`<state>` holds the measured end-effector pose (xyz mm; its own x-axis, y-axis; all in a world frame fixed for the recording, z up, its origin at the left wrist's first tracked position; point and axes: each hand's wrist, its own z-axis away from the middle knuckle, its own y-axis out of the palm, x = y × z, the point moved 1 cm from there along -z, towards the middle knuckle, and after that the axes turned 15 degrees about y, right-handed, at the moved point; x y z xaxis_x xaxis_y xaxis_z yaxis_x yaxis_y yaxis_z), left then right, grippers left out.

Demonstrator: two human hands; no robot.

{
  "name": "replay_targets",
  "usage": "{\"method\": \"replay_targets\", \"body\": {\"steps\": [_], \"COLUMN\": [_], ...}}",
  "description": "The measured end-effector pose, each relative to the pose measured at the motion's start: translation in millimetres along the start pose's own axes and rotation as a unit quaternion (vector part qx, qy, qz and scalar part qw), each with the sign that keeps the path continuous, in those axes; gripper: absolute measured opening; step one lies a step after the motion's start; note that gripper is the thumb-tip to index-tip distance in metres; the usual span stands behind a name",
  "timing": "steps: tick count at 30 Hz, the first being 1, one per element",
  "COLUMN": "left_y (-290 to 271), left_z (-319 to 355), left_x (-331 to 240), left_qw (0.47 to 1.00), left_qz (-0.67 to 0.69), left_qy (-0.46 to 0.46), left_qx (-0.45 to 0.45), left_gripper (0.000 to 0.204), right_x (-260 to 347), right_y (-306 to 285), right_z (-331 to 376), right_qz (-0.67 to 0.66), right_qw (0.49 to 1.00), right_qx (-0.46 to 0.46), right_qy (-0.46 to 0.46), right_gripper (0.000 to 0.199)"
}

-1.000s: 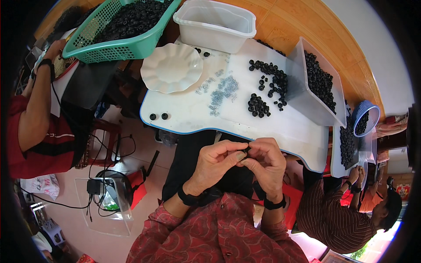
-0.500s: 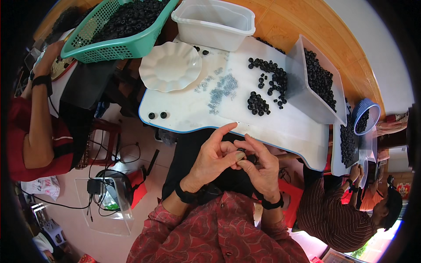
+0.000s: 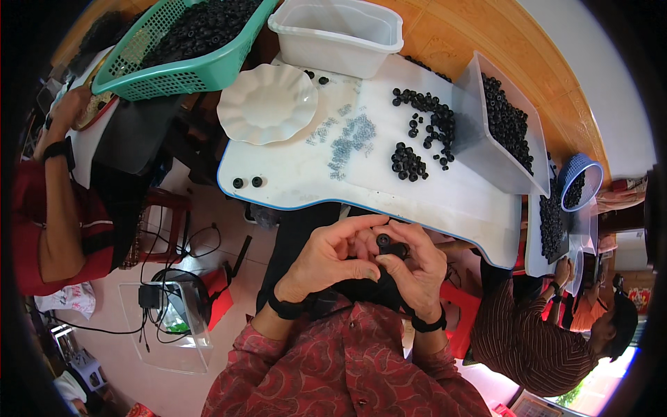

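Observation:
In front of my shirt, below the table's edge, my two hands are close together. My right hand (image 3: 419, 267) pinches small black round parts (image 3: 383, 240) between thumb and fingers; one shows a hole in its end. My left hand (image 3: 332, 256) is cupped beside them, its thumb apart from its curved fingers. Some of its fingertips are near or against the black parts; exact contact is hidden. On the white table (image 3: 278, 177), nearest my left hand, two black round parts (image 3: 248, 182) lie by the front edge. Small clear pieces (image 3: 353, 142) are spread in the middle.
Black parts lie in piles (image 3: 408, 163) beside a translucent bin (image 3: 472, 128) full of them. A scalloped white plate (image 3: 267, 104), a white tub (image 3: 333, 42) and a green basket (image 3: 174, 80) stand farther back. Co-workers sit left (image 3: 59, 229) and right (image 3: 535, 333).
My left thumb has moved off the black parts and down, and my left index finger has bent toward my right hand. The part's holed end now shows. The left co-worker's hand has shifted.

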<state>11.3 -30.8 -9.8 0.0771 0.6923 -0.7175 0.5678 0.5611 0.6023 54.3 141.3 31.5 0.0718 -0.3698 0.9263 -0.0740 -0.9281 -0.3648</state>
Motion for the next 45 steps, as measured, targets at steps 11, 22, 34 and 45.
{"method": "replay_targets", "body": {"steps": [11,22,34,45], "left_y": [9,6,1,5], "left_z": [-3,-2,-4,-3], "left_x": [8,10,15,22], "left_qw": [0.996,0.986,0.991,0.988], "left_qz": [-0.062,-0.138,-0.087,-0.109], "left_qy": [0.063,0.095,0.101,0.09], "left_qx": [-0.003,0.007,-0.01,-0.055], "left_gripper": [0.07,0.066,0.047,0.037], "right_x": [-6,-2,-4,-4], "right_y": [10,13,12,5], "right_z": [5,6,8,-3], "right_qz": [-0.045,-0.056,-0.169,-0.092], "right_qw": [0.998,0.997,0.985,0.996], "right_qx": [-0.034,-0.041,-0.009,0.006], "right_qy": [-0.039,-0.022,0.014,-0.019], "right_gripper": [0.039,0.032,0.034,0.031]}}
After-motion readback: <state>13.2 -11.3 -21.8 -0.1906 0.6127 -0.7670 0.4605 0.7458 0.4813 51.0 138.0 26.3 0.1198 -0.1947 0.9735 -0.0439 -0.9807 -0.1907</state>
